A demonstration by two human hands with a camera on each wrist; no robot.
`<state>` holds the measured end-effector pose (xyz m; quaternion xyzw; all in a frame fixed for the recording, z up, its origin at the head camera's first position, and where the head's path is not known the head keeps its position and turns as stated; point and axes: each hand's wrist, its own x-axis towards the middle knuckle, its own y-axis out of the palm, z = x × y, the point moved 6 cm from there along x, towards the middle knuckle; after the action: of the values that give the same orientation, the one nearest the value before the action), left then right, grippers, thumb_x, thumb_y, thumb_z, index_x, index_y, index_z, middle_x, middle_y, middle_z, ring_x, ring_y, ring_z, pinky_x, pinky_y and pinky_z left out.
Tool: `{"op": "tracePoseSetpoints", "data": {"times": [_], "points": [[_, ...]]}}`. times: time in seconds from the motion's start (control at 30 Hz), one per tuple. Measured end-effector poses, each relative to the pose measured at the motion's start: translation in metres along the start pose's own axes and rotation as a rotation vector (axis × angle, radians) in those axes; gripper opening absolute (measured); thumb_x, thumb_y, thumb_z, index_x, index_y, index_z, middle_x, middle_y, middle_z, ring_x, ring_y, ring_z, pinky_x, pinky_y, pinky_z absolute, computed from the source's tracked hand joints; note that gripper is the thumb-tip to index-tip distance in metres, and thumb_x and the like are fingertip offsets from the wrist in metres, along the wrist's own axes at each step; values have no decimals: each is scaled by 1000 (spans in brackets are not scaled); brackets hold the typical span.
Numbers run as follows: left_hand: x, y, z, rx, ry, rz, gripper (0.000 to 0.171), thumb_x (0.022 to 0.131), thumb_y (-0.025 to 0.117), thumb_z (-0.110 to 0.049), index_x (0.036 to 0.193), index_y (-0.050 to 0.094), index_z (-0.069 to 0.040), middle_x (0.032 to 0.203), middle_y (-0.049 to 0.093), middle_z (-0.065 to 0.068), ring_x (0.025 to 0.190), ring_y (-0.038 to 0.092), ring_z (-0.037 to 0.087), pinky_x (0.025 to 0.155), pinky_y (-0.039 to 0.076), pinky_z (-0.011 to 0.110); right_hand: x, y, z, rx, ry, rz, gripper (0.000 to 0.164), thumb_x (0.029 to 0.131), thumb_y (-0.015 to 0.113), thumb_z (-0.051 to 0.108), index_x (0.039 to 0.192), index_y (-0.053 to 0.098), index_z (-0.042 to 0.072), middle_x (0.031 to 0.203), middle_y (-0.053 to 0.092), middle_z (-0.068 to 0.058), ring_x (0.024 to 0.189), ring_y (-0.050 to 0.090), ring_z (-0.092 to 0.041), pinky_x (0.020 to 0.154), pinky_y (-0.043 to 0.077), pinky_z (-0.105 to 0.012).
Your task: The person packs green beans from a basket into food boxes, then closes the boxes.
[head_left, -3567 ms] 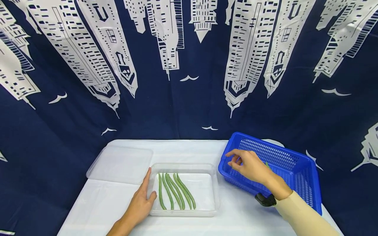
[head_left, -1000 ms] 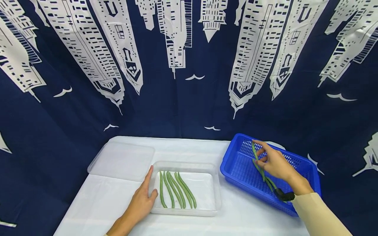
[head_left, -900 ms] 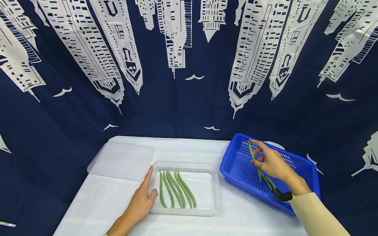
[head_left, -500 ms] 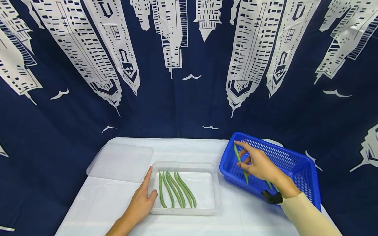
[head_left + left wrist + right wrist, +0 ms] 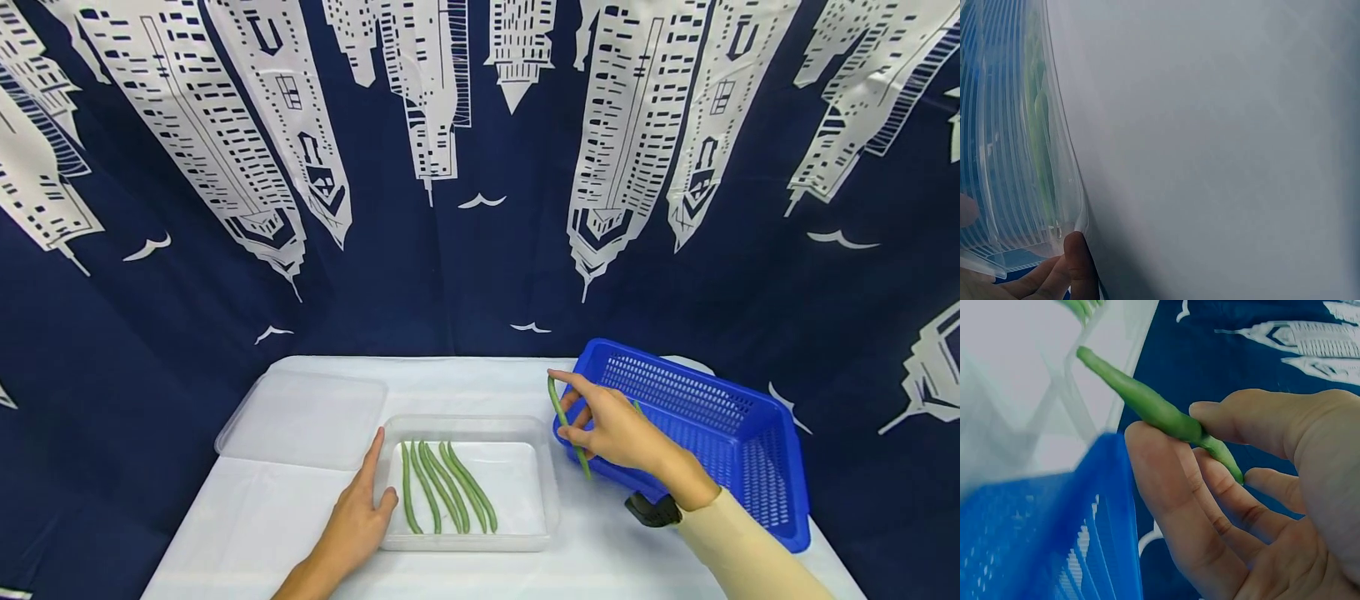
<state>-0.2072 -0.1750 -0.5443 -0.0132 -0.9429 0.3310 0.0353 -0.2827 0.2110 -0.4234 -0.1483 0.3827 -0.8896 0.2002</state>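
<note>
My right hand (image 5: 617,429) pinches a green bean (image 5: 554,395) between thumb and fingers, over the left edge of the blue basket (image 5: 798,475). In the right wrist view the bean (image 5: 1147,403) slants across the fingers, with its far end free. My left hand (image 5: 354,518) rests against the left wall of a clear plastic container (image 5: 548,492), its index finger straight along the side. Several green beans (image 5: 437,490) lie side by side in the container's left half. In the left wrist view, fingertips (image 5: 1079,247) touch the container's edge.
A translucent lid (image 5: 303,421) lies flat at the back left of the white-covered table (image 5: 480,575). Inside the basket, the tip of another green bean (image 5: 637,407) shows behind the right hand. A dark blue printed cloth (image 5: 450,275) hangs behind the table.
My right hand has lifted a green bean out of the basket and carried it left, past the basket's left edge. The left hand stays at the container.
</note>
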Motion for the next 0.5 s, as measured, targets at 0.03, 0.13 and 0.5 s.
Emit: {"op": "tracePoseSetpoints", "data": {"times": [0.03,0.13,0.5], "points": [[0,0,0,-1,-2,0,96,113,62,-7,190,11,-30,192,26,24,174,35,52,138,34,78,2,4,3,-1,-12,6,86,102,87,0,176,45,9,124,74,-15,82,82,-10,59,67,-26],[-1,-1,0,-5,-2,0,96,113,62,-7,190,10,-30,192,26,24,174,34,52,138,34,78,7,15,11,1,-44,36,85,102,86,2,176,45,8,124,76,-14,79,80,-7,59,66,-26],[0,0,2,0,2,-1,97,113,62,-8,190,9,-32,192,26,24,173,35,52,137,36,78,21,57,29,45,-76,168,85,104,85,5,178,44,11,131,75,-19,76,80,-8,59,66,-27]]}}
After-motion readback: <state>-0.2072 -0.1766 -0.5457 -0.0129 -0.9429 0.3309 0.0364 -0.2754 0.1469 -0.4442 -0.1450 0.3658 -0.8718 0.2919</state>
